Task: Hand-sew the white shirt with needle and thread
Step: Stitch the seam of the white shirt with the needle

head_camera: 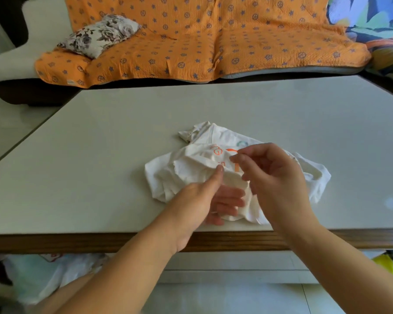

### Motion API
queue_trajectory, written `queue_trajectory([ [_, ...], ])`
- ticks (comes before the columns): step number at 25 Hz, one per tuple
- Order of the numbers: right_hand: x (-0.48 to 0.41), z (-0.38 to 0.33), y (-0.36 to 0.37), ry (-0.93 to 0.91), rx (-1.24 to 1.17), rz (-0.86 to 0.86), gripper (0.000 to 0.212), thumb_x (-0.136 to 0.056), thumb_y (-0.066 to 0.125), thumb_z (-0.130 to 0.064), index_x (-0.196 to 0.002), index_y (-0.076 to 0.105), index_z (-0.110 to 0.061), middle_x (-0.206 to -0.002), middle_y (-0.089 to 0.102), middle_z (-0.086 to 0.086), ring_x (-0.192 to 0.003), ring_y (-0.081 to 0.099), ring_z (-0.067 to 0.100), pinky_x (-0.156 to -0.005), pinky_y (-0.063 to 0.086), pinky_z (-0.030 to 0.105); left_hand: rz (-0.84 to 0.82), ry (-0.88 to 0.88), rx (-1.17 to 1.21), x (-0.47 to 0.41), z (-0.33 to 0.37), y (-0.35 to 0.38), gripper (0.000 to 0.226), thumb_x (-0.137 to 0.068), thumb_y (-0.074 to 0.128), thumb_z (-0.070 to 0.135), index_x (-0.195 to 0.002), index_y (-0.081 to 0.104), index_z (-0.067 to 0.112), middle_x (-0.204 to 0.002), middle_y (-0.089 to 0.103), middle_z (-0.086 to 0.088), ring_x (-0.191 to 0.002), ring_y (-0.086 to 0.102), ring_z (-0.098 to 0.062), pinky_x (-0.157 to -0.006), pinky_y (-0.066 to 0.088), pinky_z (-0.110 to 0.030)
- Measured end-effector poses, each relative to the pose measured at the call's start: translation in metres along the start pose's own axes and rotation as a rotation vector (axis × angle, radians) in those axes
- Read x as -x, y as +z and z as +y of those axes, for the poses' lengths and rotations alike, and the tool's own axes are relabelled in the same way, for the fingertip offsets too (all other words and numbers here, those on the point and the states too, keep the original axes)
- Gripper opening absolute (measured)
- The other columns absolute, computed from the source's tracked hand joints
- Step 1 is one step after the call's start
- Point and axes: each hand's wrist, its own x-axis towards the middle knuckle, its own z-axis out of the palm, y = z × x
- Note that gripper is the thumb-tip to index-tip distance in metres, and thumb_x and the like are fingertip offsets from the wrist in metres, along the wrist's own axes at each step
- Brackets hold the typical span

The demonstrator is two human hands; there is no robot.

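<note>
Two bare forearms (127,275) reach in from the near edge, over the wooden lip of the pale table (100,155). The white shirt (191,171) lies crumpled on the table close to that edge, just right of centre, with its orange print facing up.

The left hand (200,200) grips a raised fold of the shirt. Its thumb (218,169) presses on top and its fingers (229,200) are tucked underneath, so the cloth is clamped between them. The right hand (277,175) hovers just beside it over the print, thumb and forefinger pinched together. I cannot tell whether they hold a needle, a thread or a nip of fabric (anything that fine is too small to make out here).

The step in hand looks like setting up or drawing a stitch at the pinched fold. To do it well:

- Hold the fold taut and flat between the left thumb and fingers, so only the intended layers are caught.
- Keep the fingers underneath out of the needle's line.
- Take small, even bites.
- Draw the thread through gently so the cloth does not pucker.
- Smooth the bunched fabric away from the seam first, which would help.

On the far side is a sofa under an orange patterned cover (191,41), with a floral pillow (100,35) at its left end.
</note>
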Motion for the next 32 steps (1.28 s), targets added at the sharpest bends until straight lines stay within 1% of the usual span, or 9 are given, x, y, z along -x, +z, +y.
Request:
queue_trajectory([
  [2,0.010,-0.007,0.005,0.107,-0.133,-0.155,0.010,-0.090,0.063,-0.005,-0.082,0.062,-0.012,-0.076,0.071,0.011,-0.055,0.060,0.014,-0.049,0.045,0.026,-0.140,-0.096,0.346,-0.008,-0.002,-0.002,0.056,-0.094,0.044,0.054,-0.111,0.073,0.010,-0.105,0.074,-0.009,-0.087,0.066,-0.018,-0.081,0.049,-0.032],
  [4,0.015,-0.009,0.002,0.198,-0.182,-0.282,0.008,-0.092,0.059,-0.002,-0.085,0.058,-0.006,-0.068,0.066,0.015,-0.053,0.061,0.021,-0.044,0.044,0.029,-0.105,-0.105,0.587,-0.013,0.002,-0.015,0.039,-0.087,0.058,0.043,-0.105,0.072,0.013,-0.100,0.075,-0.006,-0.091,0.066,-0.019,-0.087,0.049,-0.036],
  [8,0.005,-0.007,-0.012,0.409,-0.110,-0.382,0.005,-0.093,0.058,-0.005,-0.088,0.056,-0.004,-0.068,0.067,0.015,-0.055,0.061,0.025,-0.047,0.049,0.027,0.001,-0.095,0.774,-0.018,0.006,-0.042,0.009,-0.081,0.063,0.025,-0.086,0.067,0.020,-0.075,0.070,0.006,-0.075,0.072,-0.011,-0.075,0.057,-0.033],
  [11,-0.008,-0.002,-0.018,0.440,0.006,-0.328,0.008,-0.093,0.058,-0.005,-0.085,0.059,-0.005,-0.063,0.063,0.012,-0.051,0.059,0.023,-0.047,0.049,0.027,0.045,-0.075,0.678,-0.019,0.005,-0.050,0.013,-0.087,0.060,0.024,-0.083,0.070,0.018,-0.066,0.063,0.006,-0.062,0.068,-0.009,-0.065,0.057,-0.027],
  [14,-0.018,-0.001,-0.012,0.288,0.115,-0.223,0.011,-0.093,0.059,-0.007,-0.087,0.066,-0.012,-0.058,0.064,0.008,-0.046,0.060,0.019,-0.044,0.047,0.025,0.124,0.032,0.369,-0.019,0.002,-0.047,0.022,-0.097,0.053,0.019,-0.086,0.071,0.013,-0.066,0.060,0.001,-0.054,0.060,-0.010,-0.051,0.053,-0.021],
  [20,-0.022,0.012,0.024,-0.046,0.537,-0.296,0.020,-0.094,0.055,-0.018,-0.102,0.070,-0.029,-0.055,0.060,-0.007,-0.049,0.058,0.007,-0.058,0.049,0.020,0.193,0.153,0.071,-0.019,0.003,-0.039,0.027,-0.097,0.054,0.014,-0.079,0.073,0.012,-0.068,0.062,-0.002,-0.058,0.059,-0.012,-0.052,0.049,-0.022],
  [24,-0.029,0.026,0.026,-0.104,0.708,-0.368,0.023,-0.090,0.056,-0.020,-0.102,0.072,-0.031,-0.053,0.051,-0.016,-0.050,0.052,0.001,-0.062,0.044,0.016,0.259,0.156,0.086,-0.021,0.003,-0.046,0.028,-0.093,0.056,0.010,-0.071,0.073,0.012,-0.064,0.058,-0.002,-0.054,0.053,-0.013,-0.050,0.046,-0.025],
  [28,-0.029,0.031,0.021,-0.107,0.628,-0.437,0.023,-0.094,0.055,-0.015,-0.095,0.069,-0.033,-0.054,0.059,-0.009,-0.054,0.059,0.008,-0.062,0.050,0.025,0.237,0.027,0.268,-0.027,0.005,-0.054,0.023,-0.093,0.053,0.012,-0.072,0.063,0.009,-0.061,0.051,-0.002,-0.048,0.046,-0.010,-0.040,0.040,-0.020],
  [32,-0.028,0.035,0.016,-0.079,0.522,-0.465,0.016,-0.096,0.050,-0.012,-0.098,0.058,-0.026,-0.066,0.067,-0.004,-0.051,0.060,0.008,-0.057,0.051,0.022,0.159,-0.116,0.443,-0.036,0.004,-0.055,0.021,-0.093,0.053,0.013,-0.074,0.058,0.009,-0.061,0.045,0.001,-0.043,0.037,-0.006,-0.034,0.031,-0.015],
])
